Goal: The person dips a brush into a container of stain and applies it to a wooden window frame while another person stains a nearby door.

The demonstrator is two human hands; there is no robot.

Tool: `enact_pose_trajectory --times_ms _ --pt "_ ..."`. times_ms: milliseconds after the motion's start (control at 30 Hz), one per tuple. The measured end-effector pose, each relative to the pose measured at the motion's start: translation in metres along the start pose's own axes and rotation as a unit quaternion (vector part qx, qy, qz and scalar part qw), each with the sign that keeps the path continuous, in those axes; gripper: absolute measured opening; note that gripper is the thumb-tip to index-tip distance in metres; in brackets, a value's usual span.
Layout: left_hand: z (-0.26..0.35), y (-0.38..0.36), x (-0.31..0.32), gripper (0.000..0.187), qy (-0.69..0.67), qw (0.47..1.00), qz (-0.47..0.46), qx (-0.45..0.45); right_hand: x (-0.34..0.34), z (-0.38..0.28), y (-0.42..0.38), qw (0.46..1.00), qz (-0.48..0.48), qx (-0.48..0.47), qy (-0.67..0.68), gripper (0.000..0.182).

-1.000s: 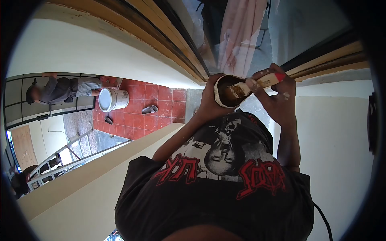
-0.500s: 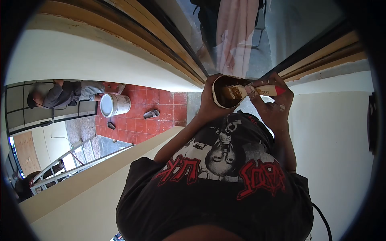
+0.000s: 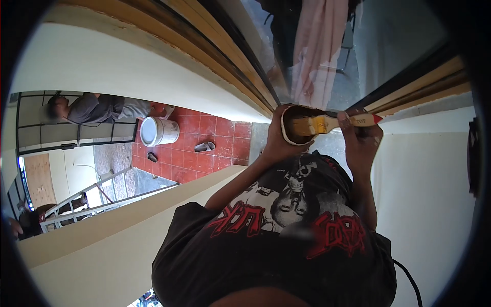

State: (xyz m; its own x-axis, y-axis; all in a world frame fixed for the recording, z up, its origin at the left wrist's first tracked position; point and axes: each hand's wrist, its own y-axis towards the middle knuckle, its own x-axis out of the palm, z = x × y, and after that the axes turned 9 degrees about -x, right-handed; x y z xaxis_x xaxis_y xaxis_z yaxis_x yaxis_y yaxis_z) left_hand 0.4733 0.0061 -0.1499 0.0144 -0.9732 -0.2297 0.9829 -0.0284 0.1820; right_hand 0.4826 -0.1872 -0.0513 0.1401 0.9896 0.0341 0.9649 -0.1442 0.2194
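My left hand (image 3: 280,138) is wrapped round the side of a small open container (image 3: 285,123) with a pale rim and a brown inside, tilted so that its mouth shows. Pinched in the fingers of my right hand (image 3: 362,138) is a paintbrush (image 3: 331,123). Its pale handle has lettering and a red end, its band looks golden yellow, and its bristles lie over the container's mouth. Light specks mark the right hand. Both hands are close together in front of my dark printed T-shirt (image 3: 245,256), near the window glass (image 3: 394,51).
Wooden window frames (image 3: 204,41) run along both sides of the glass, with a pink curtain (image 3: 319,51) beyond. At left, a person (image 3: 94,108) is near a white bucket (image 3: 159,131) on red tiles (image 3: 194,166). Shoes (image 3: 204,147) lie there. A ladder (image 3: 87,212) stands lower left, another person beside it.
My right fingers have shifted back along the brush, uncovering its yellow band. The brush now lies flatter across the container. The whole view has swung slightly.
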Motion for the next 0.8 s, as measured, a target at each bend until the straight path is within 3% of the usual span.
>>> enact_pose_trajectory --times_ms 67,133,200,233,267,367,533,600,667,733,800 --pt "0.004 0.0 0.0 0.091 0.01 1.0 0.012 0.024 -0.005 0.003 0.002 0.99 -0.013 -0.049 -0.132 0.013" --pt "0.004 -0.001 -0.003 0.09 0.018 0.999 0.009 0.026 -0.002 -0.007 0.001 0.99 -0.008 -0.045 -0.132 0.014" --pt "0.008 0.0 -0.003 0.09 0.005 1.0 -0.003 0.01 0.0 -0.009 0.004 0.98 -0.043 -0.15 -0.121 0.013" --pt "0.003 -0.001 -0.003 0.09 -0.01 1.0 -0.013 -0.004 -0.004 -0.007 0.01 0.944 -0.092 -0.259 -0.181 0.016" --pt "0.0 -0.001 -0.003 0.09 -0.005 1.0 -0.009 0.002 -0.002 -0.009 0.014 0.943 -0.092 -0.266 -0.175 0.016" --pt "0.0 -0.003 -0.003 0.091 0.013 1.0 -0.015 -0.015 -0.001 -0.013 0.022 0.844 -0.172 -0.429 -0.271 0.023" --pt "-0.013 -0.004 -0.005 0.097 0.001 0.999 -0.028 -0.02 -0.008 -0.02 0.021 0.814 -0.168 -0.475 -0.29 0.023" --pt "-0.008 -0.002 -0.005 0.097 0.005 0.999 -0.011 -0.042 -0.01 -0.022 0.021 0.862 -0.164 -0.428 -0.216 0.02" --pt "-0.006 -0.003 -0.006 0.097 -0.01 0.999 -0.004 -0.053 -0.009 -0.019 0.019 0.876 -0.151 -0.41 -0.206 0.016" --pt "-0.006 -0.004 -0.008 0.097 -0.003 0.999 0.014 -0.045 -0.009 -0.011 0.021 0.918 -0.053 -0.334 -0.206 0.014" --pt "-0.003 -0.003 -0.011 0.097 0.007 0.999 0.026 -0.036 -0.012 -0.013 0.022 0.911 -0.046 -0.334 -0.239 0.012"
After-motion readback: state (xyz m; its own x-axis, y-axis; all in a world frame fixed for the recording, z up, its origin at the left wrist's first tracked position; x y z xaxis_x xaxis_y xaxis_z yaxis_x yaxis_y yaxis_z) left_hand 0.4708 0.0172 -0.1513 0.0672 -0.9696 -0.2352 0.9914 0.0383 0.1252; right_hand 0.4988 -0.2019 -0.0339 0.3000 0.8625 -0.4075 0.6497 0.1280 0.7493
